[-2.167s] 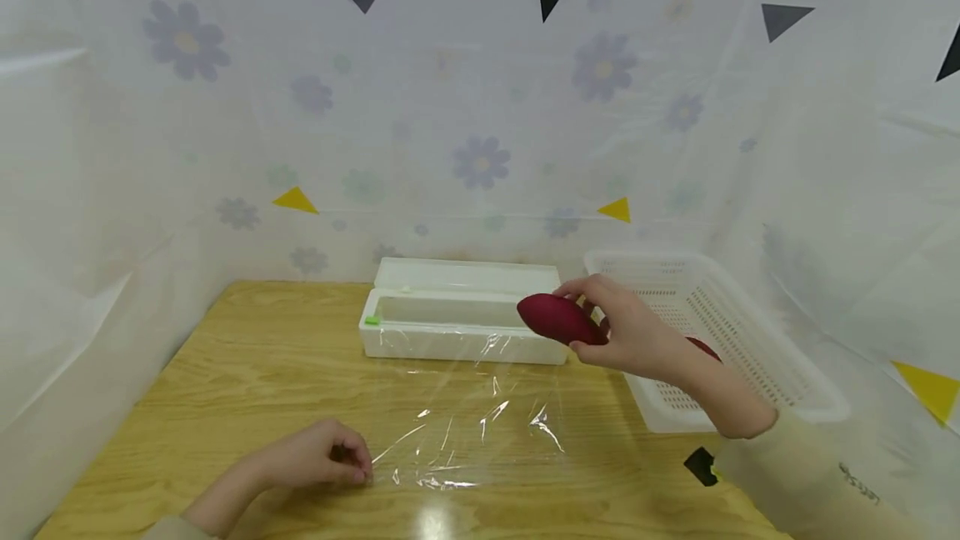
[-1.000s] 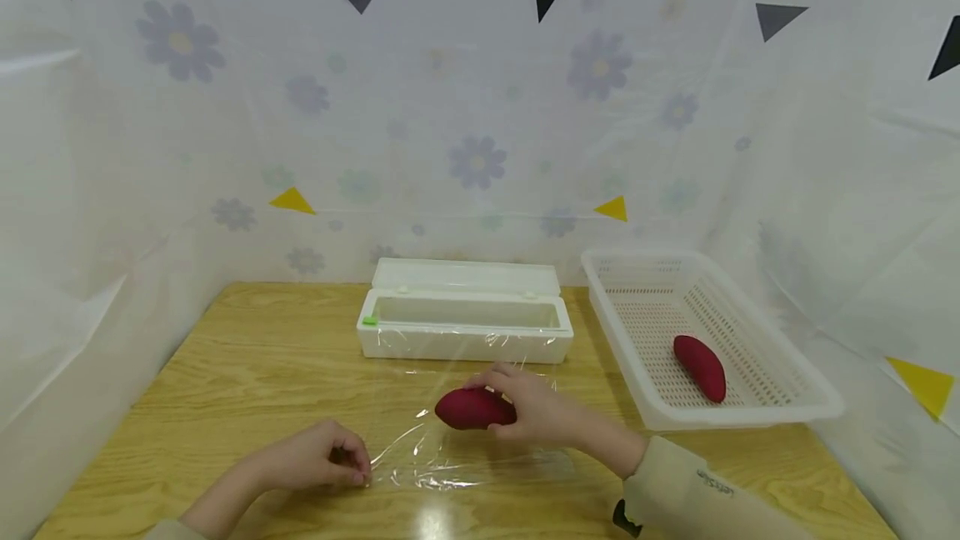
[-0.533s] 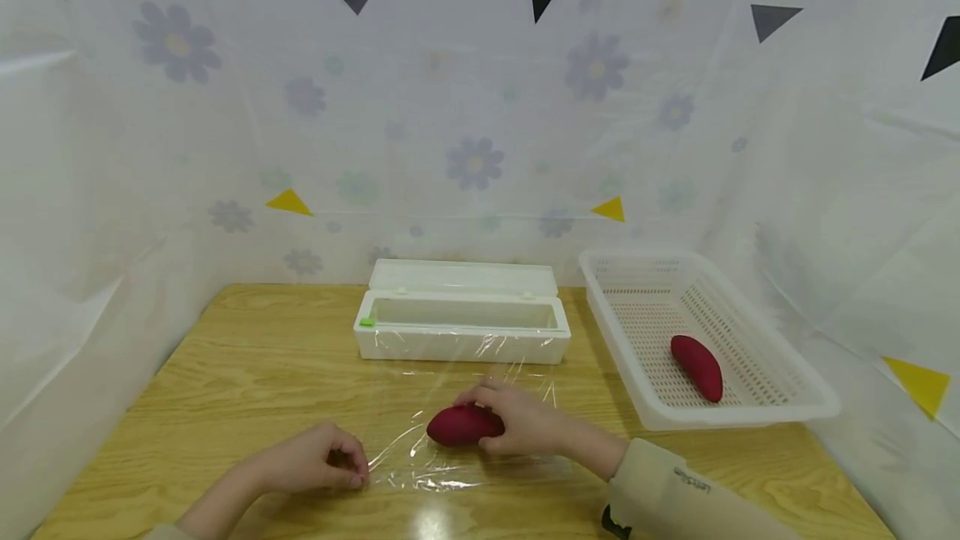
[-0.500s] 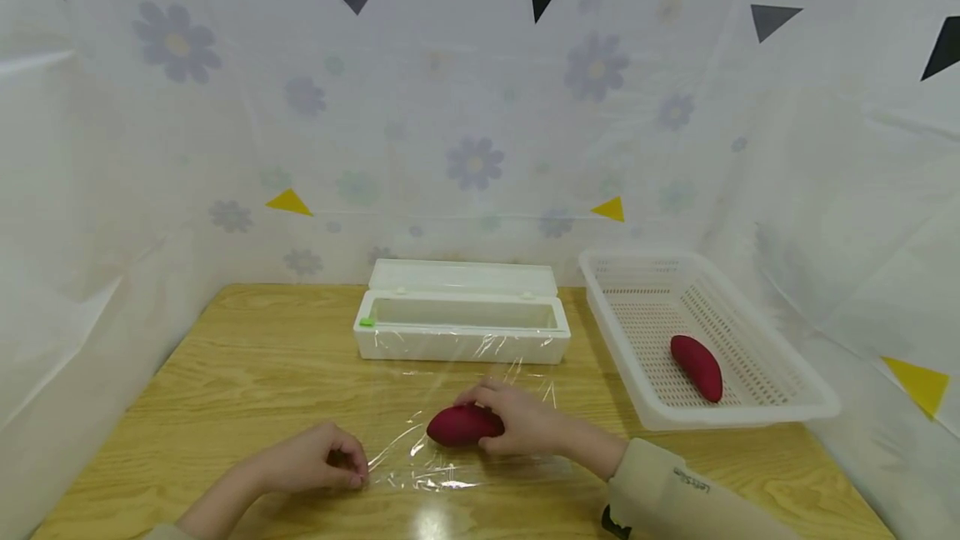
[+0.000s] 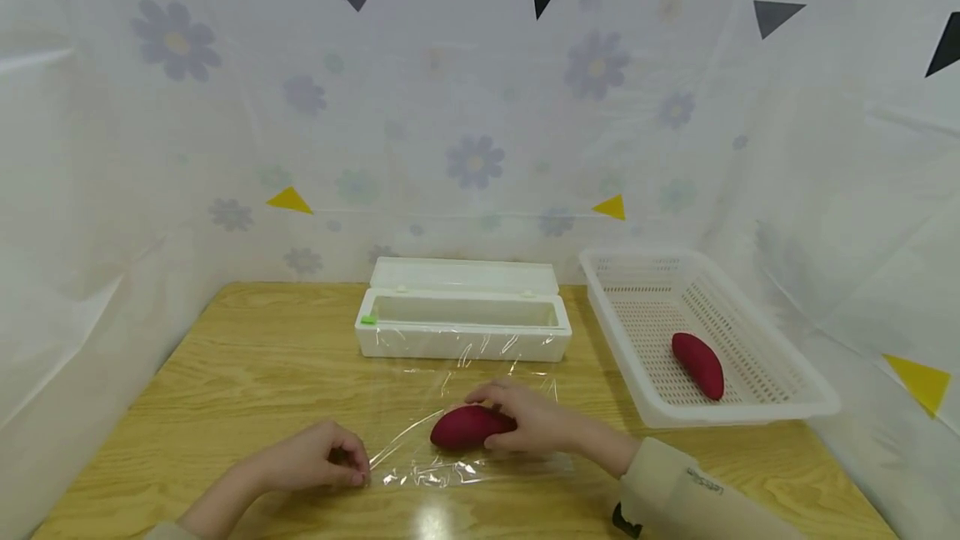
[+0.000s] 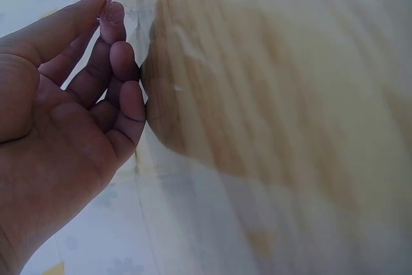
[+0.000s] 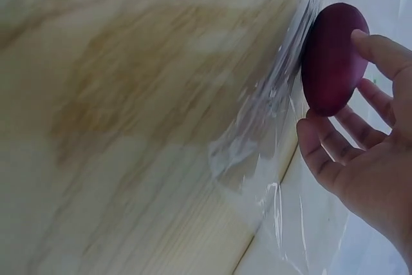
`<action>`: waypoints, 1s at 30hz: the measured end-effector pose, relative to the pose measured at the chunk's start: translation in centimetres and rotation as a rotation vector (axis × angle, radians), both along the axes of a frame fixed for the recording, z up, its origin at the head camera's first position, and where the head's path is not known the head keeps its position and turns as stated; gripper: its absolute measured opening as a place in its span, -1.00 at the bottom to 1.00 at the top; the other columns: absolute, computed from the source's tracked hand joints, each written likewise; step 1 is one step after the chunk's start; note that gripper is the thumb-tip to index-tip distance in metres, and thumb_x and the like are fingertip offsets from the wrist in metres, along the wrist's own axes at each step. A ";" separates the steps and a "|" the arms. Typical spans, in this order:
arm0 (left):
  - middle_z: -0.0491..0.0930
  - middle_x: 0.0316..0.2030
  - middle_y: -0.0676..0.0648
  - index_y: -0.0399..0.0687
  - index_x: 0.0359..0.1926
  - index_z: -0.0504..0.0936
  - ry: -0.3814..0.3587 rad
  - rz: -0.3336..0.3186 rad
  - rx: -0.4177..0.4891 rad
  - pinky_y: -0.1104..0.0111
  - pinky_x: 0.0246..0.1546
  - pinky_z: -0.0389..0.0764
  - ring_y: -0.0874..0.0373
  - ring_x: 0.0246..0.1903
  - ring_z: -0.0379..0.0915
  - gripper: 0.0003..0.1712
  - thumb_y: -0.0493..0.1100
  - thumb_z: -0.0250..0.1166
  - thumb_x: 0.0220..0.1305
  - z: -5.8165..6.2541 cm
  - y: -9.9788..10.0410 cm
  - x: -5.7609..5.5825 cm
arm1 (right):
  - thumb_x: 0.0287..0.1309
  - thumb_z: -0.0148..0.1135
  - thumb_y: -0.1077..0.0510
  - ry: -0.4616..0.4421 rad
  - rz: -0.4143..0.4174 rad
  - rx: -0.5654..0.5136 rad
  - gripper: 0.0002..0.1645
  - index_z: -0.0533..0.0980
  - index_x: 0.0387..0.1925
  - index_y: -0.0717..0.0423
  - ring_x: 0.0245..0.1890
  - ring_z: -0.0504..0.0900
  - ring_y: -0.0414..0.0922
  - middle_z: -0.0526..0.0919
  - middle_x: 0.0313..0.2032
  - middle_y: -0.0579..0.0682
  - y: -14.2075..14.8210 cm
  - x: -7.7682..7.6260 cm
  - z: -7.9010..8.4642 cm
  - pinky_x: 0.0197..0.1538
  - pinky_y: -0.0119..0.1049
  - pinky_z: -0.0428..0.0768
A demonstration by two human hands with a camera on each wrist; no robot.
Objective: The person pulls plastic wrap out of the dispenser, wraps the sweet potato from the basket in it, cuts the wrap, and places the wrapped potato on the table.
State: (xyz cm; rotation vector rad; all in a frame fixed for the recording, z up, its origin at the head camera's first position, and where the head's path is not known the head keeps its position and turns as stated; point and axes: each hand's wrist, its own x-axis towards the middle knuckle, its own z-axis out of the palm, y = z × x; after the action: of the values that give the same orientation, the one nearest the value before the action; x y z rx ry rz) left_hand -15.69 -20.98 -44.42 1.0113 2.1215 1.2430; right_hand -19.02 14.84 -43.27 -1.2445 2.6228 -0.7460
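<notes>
A sheet of clear plastic wrap (image 5: 420,473) runs from the white wrap dispenser box (image 5: 465,346) toward the front of the table. My left hand (image 5: 318,458) pinches its near left corner between thumb and forefinger; the left wrist view shows the film bunched at those fingertips (image 6: 111,14). On the wrap lies a dark red sweet potato (image 5: 463,428), long with tapered ends. My right hand (image 5: 536,421) holds its right end, thumb on the near side and fingers on the far side. In the right wrist view the sweet potato (image 7: 331,59) rests against the wrinkled film.
A white slotted plastic basket (image 5: 652,415) stands at the right with another red sweet potato (image 5: 699,365) inside. The dispenser's lid (image 5: 465,275) is raised at the back. A flower-patterned curtain (image 5: 480,107) encloses the wooden table (image 5: 247,373).
My right hand has brought the sweet potato from beside the basket down and left onto the wrap, then shifted it slightly right. The left hand has stayed at the wrap's corner.
</notes>
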 end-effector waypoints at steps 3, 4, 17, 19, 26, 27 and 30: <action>0.65 -0.40 -0.03 -0.12 -0.32 0.66 -0.001 -0.001 0.001 0.47 -0.49 0.54 0.43 -0.45 0.44 -0.88 -0.16 0.28 0.22 0.1 0.1 0.0 | 0.12 0.31 0.05 -0.045 -0.011 -0.042 -0.37 0.36 0.22 0.03 -0.05 0.54 -0.16 0.48 0.09 -0.03 1.0 0.1 0.2 -0.10 -0.37 0.56; 0.65 -0.40 -0.04 -0.12 -0.32 0.66 0.002 -0.003 0.000 0.47 -0.48 0.54 0.43 -0.45 0.44 -0.88 -0.16 0.28 0.22 0.1 0.1 0.0 | 0.12 0.31 0.06 -0.053 -0.022 -0.048 -0.38 0.37 0.21 0.05 -0.06 0.54 -0.14 0.48 0.10 -0.02 1.3 0.2 0.4 -0.12 -0.38 0.56; 0.66 -0.41 -0.02 -0.08 -0.33 0.67 0.018 0.008 -0.023 0.49 -0.48 0.52 0.44 -0.46 0.42 -0.89 -0.14 0.29 0.21 0.1 0.0 0.0 | 0.06 0.34 0.19 0.095 -0.068 0.012 -0.75 0.58 -0.17 0.10 -0.28 0.52 -0.28 0.61 -0.30 -0.15 6.0 2.1 -0.2 -0.22 -0.41 0.54; 0.65 -0.41 -0.01 -0.08 -0.33 0.67 0.019 0.013 -0.029 0.49 -0.49 0.51 0.44 -0.46 0.42 -0.89 -0.14 0.29 0.21 0.1 0.0 0.0 | 0.03 0.36 0.17 0.122 -0.083 0.032 -0.81 0.59 -0.25 0.05 -0.32 0.49 -0.34 0.59 -0.34 -0.21 6.5 2.3 -0.6 -0.24 -0.43 0.53; 0.65 -0.42 0.01 -0.08 -0.33 0.67 0.021 0.014 -0.036 0.49 -0.47 0.52 0.44 -0.46 0.42 -0.89 -0.14 0.29 0.20 0.3 0.0 0.1 | -0.01 0.39 0.09 0.188 -0.132 0.079 -0.84 0.57 -0.35 -0.06 -0.37 0.44 -0.40 0.53 -0.40 -0.30 7.0 3.0 -1.4 -0.28 -0.42 0.50; 0.65 -0.42 0.00 -0.08 -0.33 0.67 0.019 0.013 -0.034 0.49 -0.47 0.52 0.43 -0.46 0.42 -0.89 -0.14 0.29 0.21 0.4 0.1 0.1 | -0.02 0.40 0.09 0.190 -0.138 0.078 -0.84 0.56 -0.37 -0.07 -0.39 0.42 -0.40 0.51 -0.42 -0.31 7.0 3.1 -1.4 -0.30 -0.42 0.49; 0.65 -0.41 0.02 -0.07 -0.33 0.66 0.020 0.008 -0.033 0.49 -0.46 0.52 0.44 -0.45 0.42 -0.89 -0.13 0.29 0.21 0.5 0.1 0.2 | -0.04 0.41 0.08 0.178 -0.162 0.083 -0.82 0.52 -0.45 -0.11 -0.44 0.35 -0.41 0.44 -0.48 -0.33 7.1 3.2 -1.5 -0.37 -0.48 0.42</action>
State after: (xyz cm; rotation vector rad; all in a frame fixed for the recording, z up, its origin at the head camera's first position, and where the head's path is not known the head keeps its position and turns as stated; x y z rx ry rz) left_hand -15.53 -20.86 -43.96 1.0054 2.1564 1.2026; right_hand -15.81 21.92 -44.75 -1.1350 2.8937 -0.5666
